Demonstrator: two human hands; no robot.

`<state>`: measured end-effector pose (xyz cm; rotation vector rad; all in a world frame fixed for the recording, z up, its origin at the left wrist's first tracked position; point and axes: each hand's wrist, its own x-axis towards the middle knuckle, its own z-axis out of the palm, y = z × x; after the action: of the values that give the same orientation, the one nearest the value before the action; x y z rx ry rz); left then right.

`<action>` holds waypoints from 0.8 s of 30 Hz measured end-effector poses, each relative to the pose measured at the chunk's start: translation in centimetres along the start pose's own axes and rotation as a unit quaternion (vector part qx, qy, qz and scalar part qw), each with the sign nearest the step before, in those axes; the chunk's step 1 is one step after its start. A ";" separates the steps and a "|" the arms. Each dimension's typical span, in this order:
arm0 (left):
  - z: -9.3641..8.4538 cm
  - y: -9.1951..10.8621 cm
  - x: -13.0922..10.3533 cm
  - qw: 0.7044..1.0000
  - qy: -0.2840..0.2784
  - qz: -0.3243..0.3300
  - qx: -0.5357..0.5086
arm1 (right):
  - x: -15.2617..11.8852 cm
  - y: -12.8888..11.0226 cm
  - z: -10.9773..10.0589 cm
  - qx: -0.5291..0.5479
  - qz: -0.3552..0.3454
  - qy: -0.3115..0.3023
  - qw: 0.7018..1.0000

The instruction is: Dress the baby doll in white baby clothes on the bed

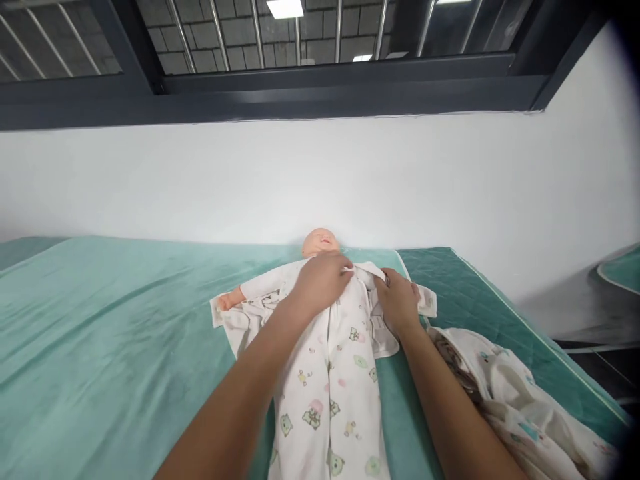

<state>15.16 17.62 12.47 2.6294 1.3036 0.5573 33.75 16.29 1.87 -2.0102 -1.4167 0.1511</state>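
Doll (pixel 320 241) is lying face-up on green cover (pixel 125 347). Clock from its chest: printed garment (pixel 345 360) is running to 6 o'clock. Left hand (pixel 323 280) is pinching garment edge centrally; right hand (pixel 399 303) is gripping garment at 3. Bundled cloth (pixel 520 393) is sitting at 4.

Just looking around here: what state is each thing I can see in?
Doll: lying on its back, face up.
Printed garment: spread lengthwise over the doll; fastening unclear.
White fabric: pinched at the doll's chest.
Left hand: fingers closed on white fabric.
Right hand: likewise, farther right.
Patterned cloth: crumpled.
Green cover: spread out, creased.
Light panel: lit.
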 end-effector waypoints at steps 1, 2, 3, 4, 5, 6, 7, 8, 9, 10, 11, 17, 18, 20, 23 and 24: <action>0.3 1.2 1.6 0.995 -0.076 0.008 0.063 | 0.0 0.0 0.0 0.000 0.002 -0.005 1.000; 0.8 2.2 3.1 0.981 -0.152 0.013 0.120 | 0.0 0.0 -0.1 0.000 0.005 -0.009 1.000; 1.3 3.0 4.4 0.972 -0.186 0.016 0.140 | 0.0 0.0 -0.1 0.000 0.008 -0.014 1.000; 1.9 3.6 5.4 0.966 -0.209 0.019 0.154 | 0.1 0.0 -0.2 0.001 0.011 -0.019 1.000; 2.4 4.0 6.3 0.961 -0.223 0.023 0.162 | 0.1 0.0 -0.2 0.001 0.015 -0.023 1.000; 3.0 4.2 7.0 0.959 -0.231 0.028 0.164 | 0.2 0.0 -0.3 0.001 0.018 -0.026 0.999; 3.6 4.3 7.5 0.955 -0.243 0.032 0.169 | 0.2 0.0 -0.3 0.000 0.021 -0.029 0.999; 4.1 4.3 8.0 0.950 -0.257 0.035 0.174 | 0.3 0.0 -0.3 -0.004 0.025 -0.031 0.999; 4.6 4.2 8.3 0.945 -0.272 0.037 0.179 | 0.3 -0.1 -0.3 -0.010 0.030 -0.032 0.999; 5.0 4.1 8.5 0.940 -0.286 0.038 0.183 | 0.4 -0.1 -0.2 -0.017 0.035 -0.033 0.999; 5.3 4.0 8.8 0.936 -0.295 0.038 0.189 | 0.4 -0.2 -0.2 -0.024 0.040 -0.033 0.998; 6.3 4.1 9.5 0.928 -0.303 0.037 0.214 | 0.4 -0.2 -0.3 -0.044 0.037 -0.031 0.998; 6.3 4.2 9.5 0.928 -0.305 0.039 0.213 | 0.4 -0.2 -0.4 -0.041 0.034 -0.033 0.998; 6.3 4.0 9.7 0.928 -0.308 0.041 0.205 | 0.3 -0.2 -0.6 -0.036 0.029 -0.037 0.998; 6.2 3.6 9.8 0.934 -0.306 0.036 0.179 | 0.2 0.0 -0.8 -0.032 0.024 -0.033 0.999; 6.1 3.4 9.8 0.938 -0.301 0.033 0.168 | 0.2 0.1 -0.9 -0.029 0.023 -0.028 0.999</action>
<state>25.49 23.53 10.39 2.7606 1.1795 -0.4891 34.31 16.10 2.54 -2.1022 -1.4252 0.1885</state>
